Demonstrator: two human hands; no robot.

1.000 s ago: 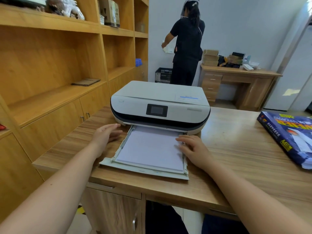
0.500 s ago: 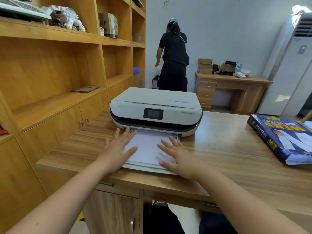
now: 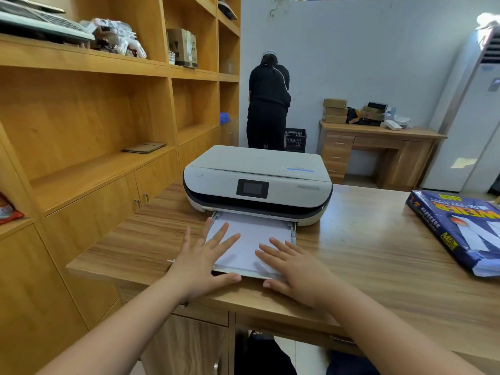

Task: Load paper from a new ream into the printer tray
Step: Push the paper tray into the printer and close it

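A white and black printer [image 3: 257, 182] stands on the wooden table [image 3: 365, 253]. Its tray [image 3: 293, 232] sticks out at the front, part way in, with a stack of white paper [image 3: 251, 239] lying in it. My left hand [image 3: 201, 262] lies flat with fingers spread on the tray's near left corner and the paper. My right hand [image 3: 293, 267] lies flat with fingers spread on the near right part of the paper. Neither hand grips anything. The opened blue ream [image 3: 460, 228] lies at the table's right edge.
A wooden shelf unit with cabinets [image 3: 108, 147] runs along the left. A person in black [image 3: 269, 104] stands at the back, facing away, by a black crate [image 3: 295, 139]. A second desk [image 3: 378, 147] with boxes and a white floor air conditioner [image 3: 470, 112] stand at the back right.
The tray with its paper has slid further into the printer. Both hands moved from the tray's sides onto its front, flat with fingers spread. The view has tilted up.
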